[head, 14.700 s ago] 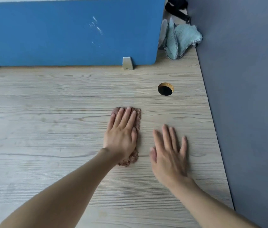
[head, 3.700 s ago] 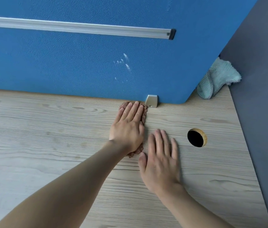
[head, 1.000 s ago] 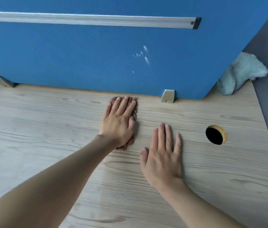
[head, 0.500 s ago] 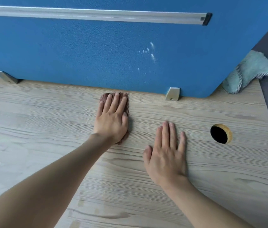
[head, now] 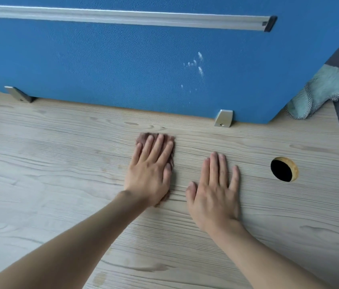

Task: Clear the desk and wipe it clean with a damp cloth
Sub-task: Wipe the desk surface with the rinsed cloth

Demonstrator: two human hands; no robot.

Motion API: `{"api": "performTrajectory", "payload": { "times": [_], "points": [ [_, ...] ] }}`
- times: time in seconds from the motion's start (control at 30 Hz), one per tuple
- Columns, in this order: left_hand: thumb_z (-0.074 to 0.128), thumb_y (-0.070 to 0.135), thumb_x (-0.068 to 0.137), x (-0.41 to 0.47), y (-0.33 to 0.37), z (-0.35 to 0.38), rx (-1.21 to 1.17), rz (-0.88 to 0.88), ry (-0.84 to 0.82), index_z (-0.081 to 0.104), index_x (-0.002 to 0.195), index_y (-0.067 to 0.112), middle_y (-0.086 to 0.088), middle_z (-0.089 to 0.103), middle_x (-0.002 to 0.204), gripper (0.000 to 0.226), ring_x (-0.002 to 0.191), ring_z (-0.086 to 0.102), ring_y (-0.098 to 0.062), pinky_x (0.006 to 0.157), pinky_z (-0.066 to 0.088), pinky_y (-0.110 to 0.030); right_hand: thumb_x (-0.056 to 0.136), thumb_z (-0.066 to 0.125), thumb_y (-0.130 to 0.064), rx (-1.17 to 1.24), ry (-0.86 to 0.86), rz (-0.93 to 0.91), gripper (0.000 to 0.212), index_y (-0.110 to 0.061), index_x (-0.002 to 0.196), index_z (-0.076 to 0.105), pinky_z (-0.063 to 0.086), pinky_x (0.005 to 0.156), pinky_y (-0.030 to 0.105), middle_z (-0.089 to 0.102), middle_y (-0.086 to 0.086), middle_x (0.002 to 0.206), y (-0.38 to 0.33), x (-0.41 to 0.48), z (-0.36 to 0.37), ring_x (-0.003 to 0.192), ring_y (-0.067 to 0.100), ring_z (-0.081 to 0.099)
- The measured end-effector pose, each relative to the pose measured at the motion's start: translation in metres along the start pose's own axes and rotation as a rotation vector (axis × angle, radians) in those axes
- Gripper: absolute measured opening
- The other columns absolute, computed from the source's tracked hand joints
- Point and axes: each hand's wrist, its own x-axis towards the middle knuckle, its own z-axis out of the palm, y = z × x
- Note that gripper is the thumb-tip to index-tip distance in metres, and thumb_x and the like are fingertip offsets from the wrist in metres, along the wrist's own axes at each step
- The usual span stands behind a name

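A small brown cloth lies flat on the pale wood-grain desk, mostly hidden under my left hand. That hand presses down on it with straight fingers; only the cloth's top and right edges show. My right hand lies flat on the bare desk just to the right, fingers spread, holding nothing. Damp streaks darken the wood near the front.
A blue partition with a metal rail stands along the desk's back, held by two metal brackets. A round cable hole opens at the right. A light green towel sits bunched at the back right corner.
My left hand has drawn the brown cloth back from the partition toward me, leaving a strip of bare desk behind it. My right hand stays flat in place.
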Motion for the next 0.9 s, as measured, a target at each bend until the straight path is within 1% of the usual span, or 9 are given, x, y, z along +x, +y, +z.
{"api": "performTrajectory", "payload": {
  "times": [0.1,0.23,0.33,0.5,0.6,0.67,0.73,0.8,0.9],
  "points": [
    [0.023,0.038,0.097,-0.009,-0.01,0.002,-0.009,0.069,-0.028,0.023,0.158,0.027,-0.001,0.017,0.165,0.062,0.154,0.009,-0.021,0.124,0.013,-0.046,0.09,0.033,-0.044,0.004,-0.009,0.001,0.077,0.005,0.149,0.039,0.015,0.119,0.062,0.029,0.023,0.16,-0.001,-0.001,-0.001,0.151,0.036,0.021],
    [0.016,0.041,0.095,0.012,-0.016,0.0,-0.006,-0.026,-0.005,0.019,0.158,0.029,0.0,0.014,0.166,0.064,0.154,0.005,-0.018,0.125,0.003,-0.04,0.091,0.033,-0.044,-0.006,0.001,-0.003,0.076,0.004,0.149,0.039,0.014,0.119,0.061,0.03,0.022,0.159,0.001,0.0,0.001,0.151,0.036,0.022],
    [0.015,0.041,0.095,-0.005,-0.006,0.002,0.005,-0.062,-0.006,0.016,0.159,0.028,0.001,0.009,0.166,0.065,0.154,0.001,-0.019,0.125,0.004,-0.043,0.091,0.031,-0.044,-0.004,0.004,-0.006,0.076,0.004,0.149,0.038,0.013,0.119,0.061,0.029,0.022,0.16,0.0,-0.001,0.0,0.151,0.036,0.021],
    [0.022,0.038,0.099,-0.032,-0.013,0.003,0.0,0.068,-0.019,0.022,0.158,0.025,-0.002,0.016,0.165,0.061,0.154,0.008,-0.021,0.124,0.012,-0.046,0.092,0.028,-0.045,-0.009,0.001,-0.007,0.076,0.002,0.151,0.036,0.011,0.12,0.06,0.027,0.021,0.161,0.001,-0.003,0.001,0.152,0.035,0.019],
    [0.017,0.041,0.096,-0.009,-0.026,0.001,-0.019,-0.076,0.007,0.021,0.158,0.027,0.0,0.013,0.166,0.064,0.154,0.006,-0.018,0.124,0.007,-0.043,0.091,0.026,-0.045,0.014,-0.001,0.002,0.077,0.002,0.15,0.037,0.012,0.12,0.06,0.028,0.02,0.161,0.001,0.001,0.005,0.152,0.034,0.02],
    [0.015,0.042,0.095,-0.005,-0.025,0.003,-0.009,-0.114,-0.001,0.019,0.159,0.027,0.001,0.011,0.166,0.066,0.154,0.004,-0.018,0.124,0.006,-0.043,0.089,0.028,-0.044,0.056,0.029,0.011,0.076,0.001,0.149,0.041,0.013,0.12,0.06,0.03,0.02,0.16,0.003,0.003,0.004,0.151,0.034,0.022],
    [0.014,0.042,0.095,-0.007,-0.024,0.001,-0.012,-0.104,-0.02,0.018,0.159,0.028,0.001,0.01,0.167,0.066,0.154,0.003,-0.018,0.124,0.005,-0.043,0.09,0.032,-0.042,0.107,0.05,-0.024,0.07,-0.003,0.147,0.045,0.014,0.12,0.062,0.031,0.018,0.161,0.002,-0.013,0.0,0.152,0.032,0.022],
    [0.013,0.042,0.094,-0.007,-0.023,-0.002,-0.01,-0.105,-0.018,0.016,0.159,0.028,0.001,0.009,0.167,0.067,0.154,0.002,-0.018,0.124,0.003,-0.042,0.093,0.037,-0.04,0.136,0.071,-0.122,0.063,-0.009,0.148,0.046,0.015,0.119,0.063,0.03,0.014,0.162,-0.002,-0.044,0.0,0.152,0.029,0.022],
    [0.013,0.041,0.093,-0.021,-0.013,-0.004,-0.016,-0.107,-0.014,0.016,0.159,0.025,-0.001,0.009,0.167,0.068,0.154,0.002,-0.019,0.124,0.004,-0.044,0.095,0.036,-0.041,0.105,0.021,-0.208,0.062,-0.015,0.151,0.044,0.019,0.118,0.062,0.028,0.013,0.163,-0.008,-0.076,0.003,0.152,0.03,0.022]
  ]
}}
